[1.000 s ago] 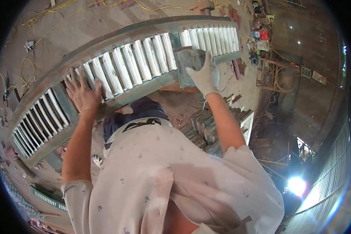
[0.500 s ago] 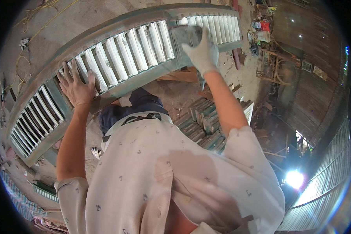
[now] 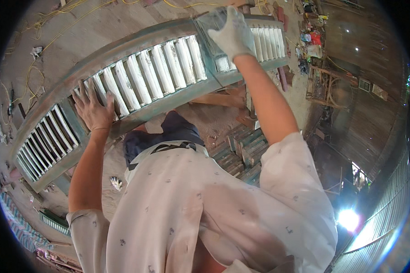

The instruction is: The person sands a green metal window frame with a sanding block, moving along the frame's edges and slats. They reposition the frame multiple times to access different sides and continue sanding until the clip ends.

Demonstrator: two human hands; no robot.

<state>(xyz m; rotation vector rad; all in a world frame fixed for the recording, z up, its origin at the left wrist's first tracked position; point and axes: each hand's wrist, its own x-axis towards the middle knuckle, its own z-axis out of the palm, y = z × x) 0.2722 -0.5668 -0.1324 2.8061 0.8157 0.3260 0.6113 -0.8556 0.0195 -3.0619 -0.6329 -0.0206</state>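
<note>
A long, arched wooden shutter panel (image 3: 166, 97) in worn grey-green lies across the upper left, its whitish slats set in three sections. My bare left hand (image 3: 94, 107) rests on it with fingers spread, over the slats beside the left crosspiece. My right hand (image 3: 236, 34), in a pale work glove, is at the panel's far edge near the right crosspiece. Beneath and beside its fingers is a dark grey tool (image 3: 212, 22), smeared by motion, so its kind is unclear. The glove's thumb points left and its fingers curve over the tool.
Stacked grey-green slatted pieces (image 3: 246, 152) lie right of my legs. Yellow cord (image 3: 32, 75) trails over the dirt floor at left, near a patterned glove (image 3: 116, 183). A wooden frame (image 3: 330, 86) and assorted clutter (image 3: 313, 38) stand at right.
My right hand has moved farther away with the blurred tool, from the middle of the right crosspiece to the panel's far edge. My left hand stays on the slats.
</note>
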